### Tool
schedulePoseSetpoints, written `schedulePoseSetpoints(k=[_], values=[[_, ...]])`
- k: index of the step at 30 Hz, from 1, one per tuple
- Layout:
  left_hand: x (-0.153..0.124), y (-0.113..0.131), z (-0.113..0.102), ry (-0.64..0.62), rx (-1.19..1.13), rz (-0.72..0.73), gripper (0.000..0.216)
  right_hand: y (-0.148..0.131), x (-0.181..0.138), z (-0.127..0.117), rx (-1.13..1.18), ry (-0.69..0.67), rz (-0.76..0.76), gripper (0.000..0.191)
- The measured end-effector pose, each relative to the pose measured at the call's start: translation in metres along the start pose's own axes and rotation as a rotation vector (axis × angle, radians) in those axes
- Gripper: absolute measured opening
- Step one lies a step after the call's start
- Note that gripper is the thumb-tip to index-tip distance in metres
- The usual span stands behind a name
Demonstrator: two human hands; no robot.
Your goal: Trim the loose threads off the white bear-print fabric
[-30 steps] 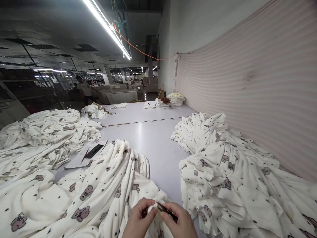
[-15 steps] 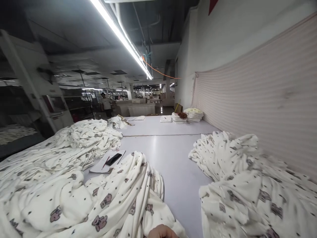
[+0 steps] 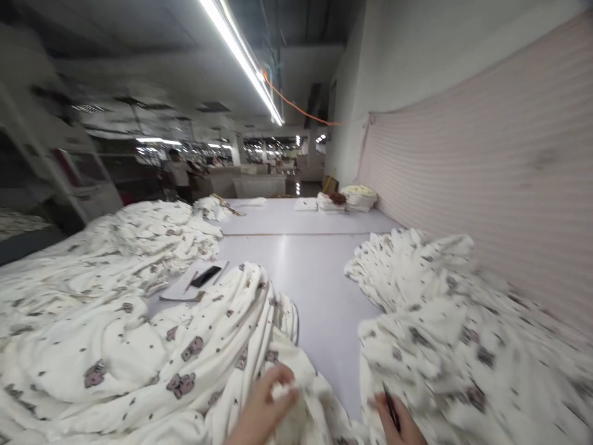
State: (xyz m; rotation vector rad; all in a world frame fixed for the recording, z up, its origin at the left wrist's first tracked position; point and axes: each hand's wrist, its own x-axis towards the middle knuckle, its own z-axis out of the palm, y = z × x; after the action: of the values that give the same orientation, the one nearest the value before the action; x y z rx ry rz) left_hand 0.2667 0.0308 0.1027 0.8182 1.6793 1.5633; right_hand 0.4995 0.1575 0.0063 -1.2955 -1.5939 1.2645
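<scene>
At the bottom centre, my left hand (image 3: 265, 403) curls its thumb and fingers around a bit of white fabric (image 3: 319, 395), part of the near heap. The blurred fingertips are close together. My right hand (image 3: 406, 428) is closed on a thin dark pointed tool (image 3: 391, 406), its tip upward; motion blur hides its exact kind. That hand is at the near edge of the right-hand heap of printed fabric (image 3: 430, 346). Both heaps are soft white cloth with small dark dots and mauve animal figures. The left heap (image 3: 148, 352) spreads across the table's left side.
A dark phone (image 3: 206, 276) and a pen (image 3: 191, 281) lie on a white notebook (image 3: 178, 288) to the left. Folded white stacks (image 3: 359, 199) stand at the far end of the pale table (image 3: 296, 266). Pink striped cloth (image 3: 463, 161) covers the right wall. A person (image 3: 180, 173) stands far back.
My left hand has come further into view, up and to the left, with its fingers at the fabric. The right hand has appeared with the dark tool. The whole view has shifted slightly.
</scene>
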Motion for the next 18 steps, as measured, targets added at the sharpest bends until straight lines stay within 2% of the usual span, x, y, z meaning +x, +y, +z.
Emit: schedulePoseSetpoints(k=[2,4,7,10,11,13,16,18], values=[[0.004,0.004,-0.013,-0.008,-0.156,-0.063,0.032,0.026,-0.011,-0.017,-0.165,0.039,0.028,0.025],[0.013,0.005,-0.025,0.007,-0.272,-0.137,0.033,0.047,-0.025,-0.023,-0.243,0.017,0.049,0.028],[0.021,0.003,-0.03,-0.007,-0.365,-0.262,0.038,0.067,-0.041,-0.009,-0.306,-0.04,0.041,0.039],[0.017,-0.002,-0.021,-0.149,-0.381,-0.376,0.034,0.076,-0.043,0.013,-0.349,-0.08,0.019,0.054],[0.015,-0.003,-0.019,-0.204,-0.355,-0.395,0.031,0.077,-0.041,0.018,-0.356,-0.092,0.017,0.052],[0.012,-0.004,-0.016,-0.32,-0.216,-0.388,0.024,0.077,-0.034,0.024,-0.353,-0.107,0.011,0.036],[0.005,-0.008,-0.02,-0.526,0.134,-0.344,0.018,0.07,-0.022,0.024,-0.303,-0.103,0.0,0.012],[-0.003,-0.016,-0.018,-0.598,0.329,-0.333,0.012,0.059,-0.019,0.024,-0.246,-0.112,0.014,0.017]])
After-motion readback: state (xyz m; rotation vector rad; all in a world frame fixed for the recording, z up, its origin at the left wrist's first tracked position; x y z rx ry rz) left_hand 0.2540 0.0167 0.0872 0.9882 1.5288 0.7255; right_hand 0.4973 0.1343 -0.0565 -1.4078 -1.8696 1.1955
